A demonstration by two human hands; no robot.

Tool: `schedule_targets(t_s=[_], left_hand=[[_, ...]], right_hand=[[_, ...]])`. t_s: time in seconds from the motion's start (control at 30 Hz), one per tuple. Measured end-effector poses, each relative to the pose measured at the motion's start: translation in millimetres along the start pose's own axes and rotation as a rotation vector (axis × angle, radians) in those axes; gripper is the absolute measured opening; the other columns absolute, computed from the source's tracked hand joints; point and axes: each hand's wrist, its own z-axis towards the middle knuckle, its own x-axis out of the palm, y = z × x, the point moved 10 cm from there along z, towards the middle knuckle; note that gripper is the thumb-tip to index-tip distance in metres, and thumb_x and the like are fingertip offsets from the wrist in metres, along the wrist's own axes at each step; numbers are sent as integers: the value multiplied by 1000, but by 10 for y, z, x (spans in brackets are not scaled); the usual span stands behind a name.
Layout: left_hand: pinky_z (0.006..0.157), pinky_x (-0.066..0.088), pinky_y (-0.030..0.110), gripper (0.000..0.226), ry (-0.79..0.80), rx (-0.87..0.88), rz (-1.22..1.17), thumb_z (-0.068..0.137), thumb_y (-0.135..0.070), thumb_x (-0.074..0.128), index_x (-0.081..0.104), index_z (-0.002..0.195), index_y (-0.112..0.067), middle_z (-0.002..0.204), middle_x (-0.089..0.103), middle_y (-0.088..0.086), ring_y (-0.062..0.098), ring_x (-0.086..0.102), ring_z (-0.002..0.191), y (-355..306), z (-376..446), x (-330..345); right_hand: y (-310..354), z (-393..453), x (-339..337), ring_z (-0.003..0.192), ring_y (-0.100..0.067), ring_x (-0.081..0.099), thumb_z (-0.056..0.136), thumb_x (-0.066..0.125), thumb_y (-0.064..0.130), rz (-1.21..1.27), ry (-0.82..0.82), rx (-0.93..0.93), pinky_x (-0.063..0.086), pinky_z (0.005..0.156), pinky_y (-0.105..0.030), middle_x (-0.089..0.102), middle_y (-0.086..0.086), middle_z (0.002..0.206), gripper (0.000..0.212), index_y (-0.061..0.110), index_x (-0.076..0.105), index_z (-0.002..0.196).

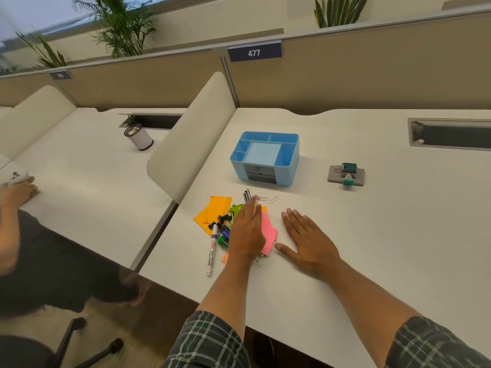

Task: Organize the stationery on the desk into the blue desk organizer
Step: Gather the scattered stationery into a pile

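The blue desk organizer [265, 158] stands on the white desk [345, 235], its compartments holding nothing I can see. In front of it lies a heap of stationery: orange sticky notes [212, 212], pink sticky notes [268, 235], black binder clips [221, 220], a white marker [212, 251], green and blue pens [224, 239], dark pens [246, 195] and two loose paper clips [269, 200]. My left hand [248, 229] lies over the heap with straight fingers. My right hand [305, 240] rests flat on the desk just right of the pink notes.
A grey stapler-like tool with a green part [346, 175] sits right of the organizer. A cable slot [451, 134] is at the back right. A white divider [191, 139] separates the neighbouring desk, where a pen cup [138, 136] stands and another person's hand [18, 191] rests.
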Motion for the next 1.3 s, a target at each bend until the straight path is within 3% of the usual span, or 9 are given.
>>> schedule_targets(t_s=[0.1, 0.27, 0.47, 0.7, 0.8, 0.87, 1.0, 1.17, 1.3], left_hand=[[111, 41, 39, 68, -33, -149, -64, 80, 6, 54, 46, 146, -7, 159, 34, 10, 29, 35, 144, 378, 20, -93], [95, 51, 40, 72, -19, -300, -136, 76, 8, 58, 48, 144, -13, 161, 28, 8, 32, 40, 140, 863, 11, -92], [100, 47, 45, 66, 54, -352, -147, 86, 6, 50, 44, 147, -19, 163, 23, 7, 31, 35, 144, 1087, 21, 14], [101, 46, 42, 77, 89, -298, -193, 86, 2, 47, 29, 156, -25, 161, 29, 4, 27, 37, 143, 1082, 57, 82], [100, 44, 44, 71, 1, -257, -149, 83, -5, 47, 38, 151, -21, 151, 43, 8, 31, 45, 135, 1084, 69, 36], [106, 41, 46, 58, -90, -272, -132, 90, -16, 44, 41, 148, -22, 149, 46, 7, 29, 43, 138, 1103, 4, 2], [116, 29, 50, 59, -196, -290, -169, 98, -46, 45, 39, 151, -21, 159, 35, 4, 24, 31, 147, 1093, -287, 54], [118, -6, 60, 84, -139, -357, -154, 88, -78, 32, 20, 158, -34, 168, 1, -6, 24, -2, 155, 1010, -596, 206], [117, -1, 66, 90, -39, -320, -75, 81, -87, 28, 16, 157, -41, 168, -1, -4, 28, -5, 154, 945, -670, 334]], right_hand=[[123, 71, 24, 151, -5, -20, 97, 12, 74, -26, 14, -64, 1, 126, -36, -18, 9, 166, 77, 34, -14, 158], [294, 185, 43, 151, -4, -18, 98, 12, 73, -18, 43, -158, 3, 126, -38, -19, 10, 166, 73, 38, -17, 156], [391, 345, 37, 150, -2, -21, 98, 12, 74, 3, 63, -189, 1, 126, -38, -22, 12, 165, 77, 35, -20, 156], [561, 492, 87, 150, 1, -17, 97, 23, 74, 8, 115, -326, 1, 126, -35, -18, 13, 165, 84, 33, -20, 156], [530, 571, 37, 152, 1, -8, 98, 31, 70, 75, 54, -316, 5, 126, -32, -8, 14, 167, 83, 31, -10, 159], [459, 587, -51, 152, -4, 11, 98, 39, 66, 108, -59, -275, 15, 124, -31, 11, 9, 168, 79, 29, 7, 161], [389, 532, -187, 125, -25, 51, 96, 48, 51, 95, -268, -257, 39, 107, -37, 56, -7, 139, 59, 18, 48, 145], [339, 538, -270, 75, -29, 60, 77, 47, 29, 53, -330, -187, 45, 64, -37, 64, -5, 93, 46, 12, 62, 117], [350, 504, -200, 55, -28, 62, 87, 41, 36, 33, -284, -148, 44, 46, -30, 68, 2, 72, 31, 18, 63, 98]])
